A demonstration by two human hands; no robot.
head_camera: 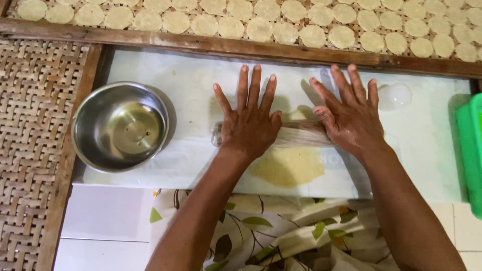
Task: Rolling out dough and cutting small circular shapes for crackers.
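hands doing the rolling here, head view only: left hand and right hand are both lying flat with fingers spread, palms pressing on a clear rolling pin, no clenched grip at all. dough sheet is sitting under it on the white worktop, steel bowl off left. probably best pressing evenly on both ends so it's thinning out uniformly.

left: steel bowl | right: green tub | between: open sheet
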